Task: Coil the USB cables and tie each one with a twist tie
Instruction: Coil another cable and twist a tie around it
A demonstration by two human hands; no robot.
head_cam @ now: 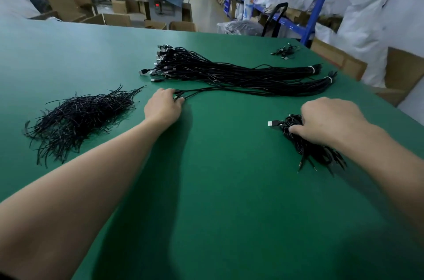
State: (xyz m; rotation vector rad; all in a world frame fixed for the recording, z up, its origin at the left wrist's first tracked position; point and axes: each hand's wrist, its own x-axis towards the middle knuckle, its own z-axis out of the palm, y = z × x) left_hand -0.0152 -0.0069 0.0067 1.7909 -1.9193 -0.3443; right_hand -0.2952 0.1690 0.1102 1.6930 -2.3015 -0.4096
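Spreading across the frame, the smooth green table (206,199) carries a long bundle of thin black USB cables (229,73) at upper centre and a bristly heap of twist ties (78,119) at left. The left hand (164,107) pinches cable ends in its fingers; the right hand (325,121) curls its fingers round a coiled cable (307,146) at right.

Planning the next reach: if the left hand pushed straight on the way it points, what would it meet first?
The left hand pinches the loose cable ends; straight beyond, it would probably meet the big bundle of uncoiled cables, though depth is unclear.
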